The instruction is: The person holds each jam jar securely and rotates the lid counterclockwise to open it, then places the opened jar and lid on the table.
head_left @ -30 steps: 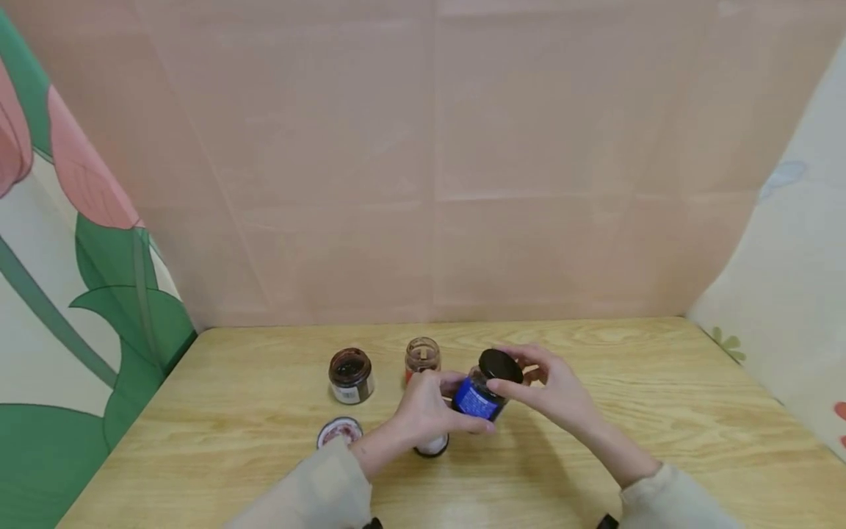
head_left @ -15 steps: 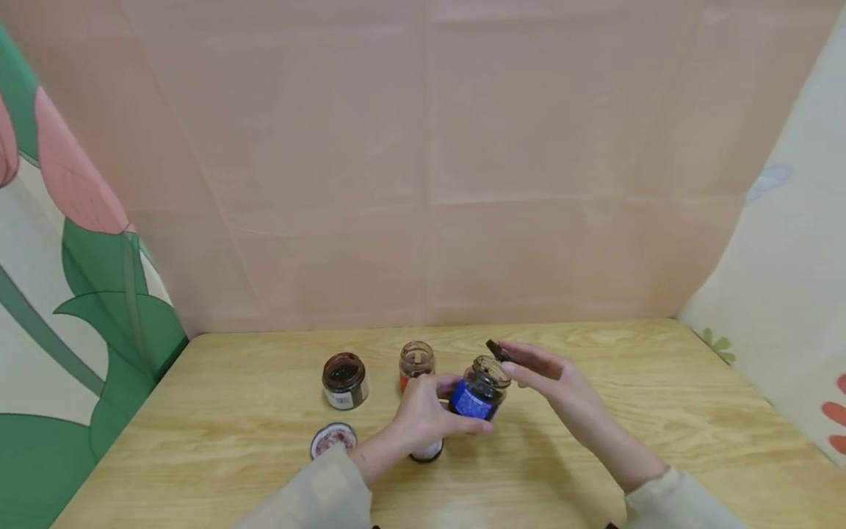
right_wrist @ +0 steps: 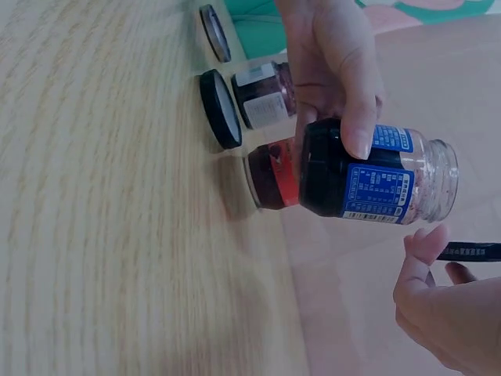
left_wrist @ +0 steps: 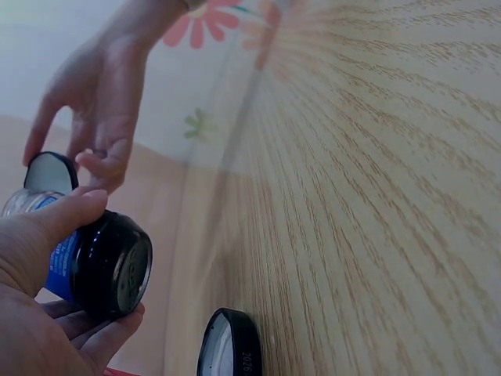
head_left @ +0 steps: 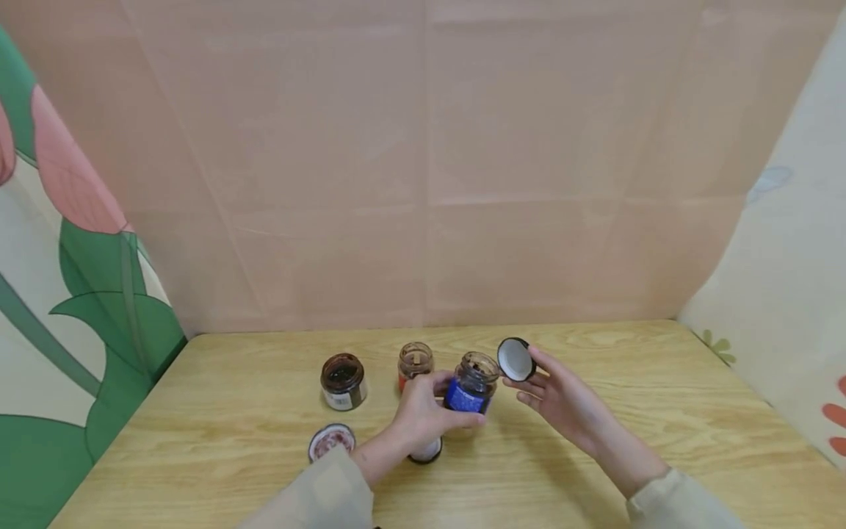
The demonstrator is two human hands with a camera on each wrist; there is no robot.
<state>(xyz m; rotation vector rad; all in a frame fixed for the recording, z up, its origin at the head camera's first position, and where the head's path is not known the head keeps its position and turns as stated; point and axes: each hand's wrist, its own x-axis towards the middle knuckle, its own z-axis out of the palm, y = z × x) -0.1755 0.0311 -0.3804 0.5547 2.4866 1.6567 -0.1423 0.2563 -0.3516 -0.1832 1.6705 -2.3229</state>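
Note:
My left hand point(head_left: 423, 419) grips a glass jar with a blue label point(head_left: 466, 397), holding it above the table with its mouth uncovered. Dark contents fill its lower part, and the glass near the rim looks smeared in the right wrist view. Just right of the jar's mouth, my right hand point(head_left: 565, 408) pinches a black screw lid point(head_left: 516, 359) by its edge. The lid is tipped up so its white inside shows. Behind my left hand stands an open jar with a red label point(head_left: 416, 358), partly hidden by the fingers.
An open dark jar with a white label point(head_left: 344, 386) stands at the back left. In front of it lies an upturned lid point(head_left: 333, 441) with red smears inside. Another black lid point(left_wrist: 228, 348) lies under my left wrist. A pink cloth point(head_left: 423, 184) hangs behind the wooden table point(head_left: 628, 382).
The black lid has come off the blue-labelled jar. My right hand has lifted it to the right and turned its white inside into view. The jar has shifted slightly left.

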